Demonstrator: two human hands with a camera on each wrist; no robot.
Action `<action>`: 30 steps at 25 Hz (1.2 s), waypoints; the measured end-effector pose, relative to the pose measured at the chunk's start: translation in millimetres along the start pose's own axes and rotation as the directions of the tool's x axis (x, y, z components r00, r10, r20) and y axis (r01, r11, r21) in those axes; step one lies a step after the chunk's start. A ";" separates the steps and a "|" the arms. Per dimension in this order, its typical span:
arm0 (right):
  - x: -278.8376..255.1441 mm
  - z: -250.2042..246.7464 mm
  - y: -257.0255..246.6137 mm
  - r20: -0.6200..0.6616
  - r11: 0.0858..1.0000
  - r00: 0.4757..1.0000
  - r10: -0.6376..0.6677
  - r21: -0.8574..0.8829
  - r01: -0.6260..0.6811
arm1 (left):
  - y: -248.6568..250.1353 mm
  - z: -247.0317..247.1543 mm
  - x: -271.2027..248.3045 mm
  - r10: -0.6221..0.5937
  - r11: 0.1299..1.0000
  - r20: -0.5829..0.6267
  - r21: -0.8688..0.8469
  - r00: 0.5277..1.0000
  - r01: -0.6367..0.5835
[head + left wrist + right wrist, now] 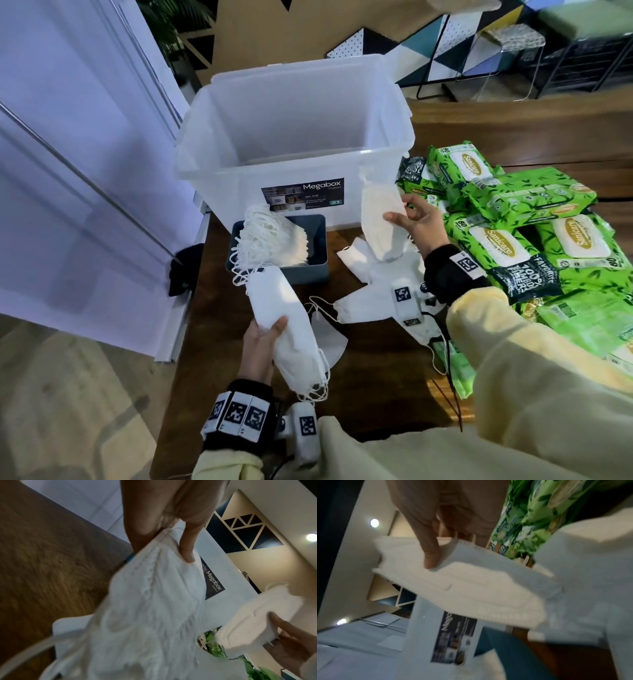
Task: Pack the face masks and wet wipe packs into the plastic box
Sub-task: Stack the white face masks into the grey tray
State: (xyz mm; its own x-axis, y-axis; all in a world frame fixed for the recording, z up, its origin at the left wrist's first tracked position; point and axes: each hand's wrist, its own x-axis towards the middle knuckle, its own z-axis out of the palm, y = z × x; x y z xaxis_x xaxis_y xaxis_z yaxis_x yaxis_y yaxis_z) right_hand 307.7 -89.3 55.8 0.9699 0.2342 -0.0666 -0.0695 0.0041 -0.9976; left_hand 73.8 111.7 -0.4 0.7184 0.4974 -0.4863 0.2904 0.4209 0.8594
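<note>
A clear plastic box point(294, 144) labelled Megabox stands open at the table's far side; I see nothing inside it. My left hand point(262, 346) grips a stack of white face masks point(284, 318) above the table's near part; the left wrist view shows the thumb point(187, 545) pressed on the stack point(145, 601). My right hand point(416, 222) pinches a single white mask point(380, 219) held up in front of the box's right corner; the same mask point(471, 585) fills the right wrist view. Green wet wipe packs point(534, 233) are piled at the right.
A small grey bin point(318, 250) before the box holds more masks point(270, 240) with loose ear loops. Several loose masks point(363, 301) lie on the brown table point(212, 329). A white door point(68, 171) stands to the left.
</note>
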 end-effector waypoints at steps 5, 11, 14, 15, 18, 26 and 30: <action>-41.7 25.9 7.0 0.113 0.933 0.950 0.290 0.189 -0.307 | 2.9 17.9 1.6 -0.024 0.999 0.021 0.037 0.999 0.023; -92.6 72.0 35.0 0.357 0.947 0.879 0.316 -0.182 -0.266 | 4.2 30.9 -5.3 -0.036 0.995 0.086 0.098 0.996 0.028; -100.2 75.2 -4.1 0.351 0.998 0.935 0.058 -0.019 -0.054 | 2.8 25.0 -5.2 -0.072 0.990 0.053 0.126 0.996 0.065; -102.2 74.3 -18.9 0.332 0.997 0.940 -0.080 0.050 0.067 | 2.6 23.1 -6.1 -0.083 0.990 0.039 0.118 0.996 0.078; -105.5 74.1 -34.1 0.442 0.843 0.741 -0.506 0.070 0.533 | 5.6 22.9 -11.1 -0.114 0.991 0.033 0.075 0.993 0.111; -126.1 61.5 76.2 0.783 0.443 0.352 -0.512 -0.111 0.890 | 24.1 31.7 -27.8 -0.246 0.957 0.116 -0.131 0.962 0.260; -124.2 64.1 72.6 0.815 0.435 0.336 -0.472 -0.116 0.893 | 22.6 30.2 -28.2 -0.269 0.926 0.126 -0.239 0.955 0.292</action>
State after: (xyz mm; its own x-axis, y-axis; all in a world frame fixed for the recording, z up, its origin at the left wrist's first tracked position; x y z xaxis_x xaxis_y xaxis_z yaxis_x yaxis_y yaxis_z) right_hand 167.3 -55.8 -7.1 0.1685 0.8690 0.4653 0.8631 0.0980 -0.4954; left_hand 79.1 84.2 37.6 0.6875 0.2662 -0.6756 0.3280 0.7162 0.6160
